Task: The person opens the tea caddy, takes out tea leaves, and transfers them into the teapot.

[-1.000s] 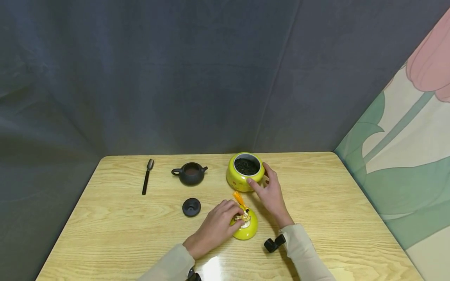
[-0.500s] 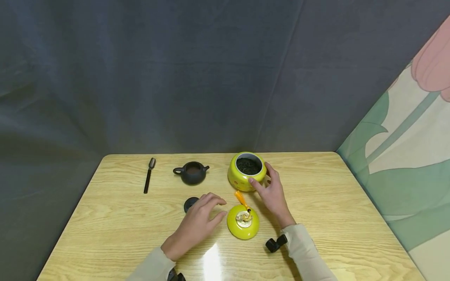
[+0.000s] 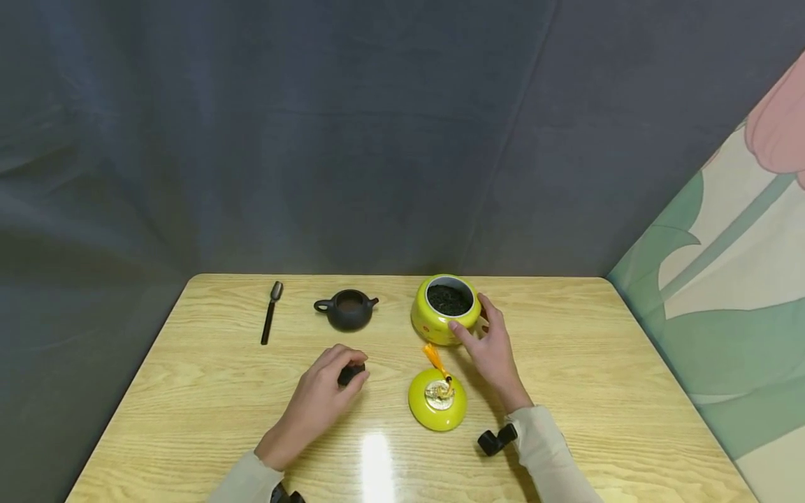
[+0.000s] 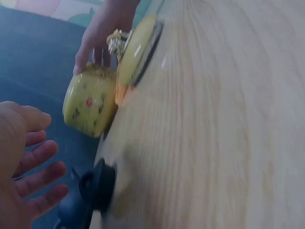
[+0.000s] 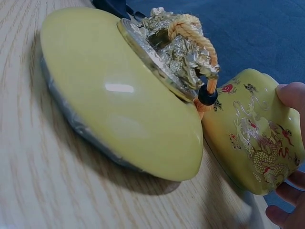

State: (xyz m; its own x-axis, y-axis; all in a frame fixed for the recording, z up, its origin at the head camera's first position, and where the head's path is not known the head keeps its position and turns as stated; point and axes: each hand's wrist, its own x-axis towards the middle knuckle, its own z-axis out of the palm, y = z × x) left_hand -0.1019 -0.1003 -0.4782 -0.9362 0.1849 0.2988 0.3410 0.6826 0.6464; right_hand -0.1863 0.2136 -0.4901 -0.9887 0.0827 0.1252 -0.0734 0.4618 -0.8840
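My right hand point(image 3: 493, 353) holds the yellow tea jar point(image 3: 424, 323), thumb near its rim and fingers round its right side. Dark tea leaves point(image 3: 448, 300) lie inside the jar, and a dragon pattern shows on its wall in the right wrist view. My left hand point(image 3: 317, 395) hovers at the small black teapot lid point(image 3: 351, 374), partly hiding it. In the left wrist view the left fingers point(image 4: 40, 176) are spread and apart from this lid point(image 4: 102, 186). The yellow jar lid point(image 3: 420, 405), with a gold knob and orange tassel point(image 3: 434, 355), lies in front of the jar.
A dark teapot point(image 3: 349, 320) without its lid stands left of the jar, its spout to the right. Further left lies a tea scoop point(image 3: 269, 318) with a black handle. A grey curtain point(image 3: 377, 140) hangs behind the wooden table point(image 3: 597, 363).
My left hand has let go of the yellow jar lid's knob and moved left to the teapot lid. The right hand stays on the jar; the view has shifted slightly.
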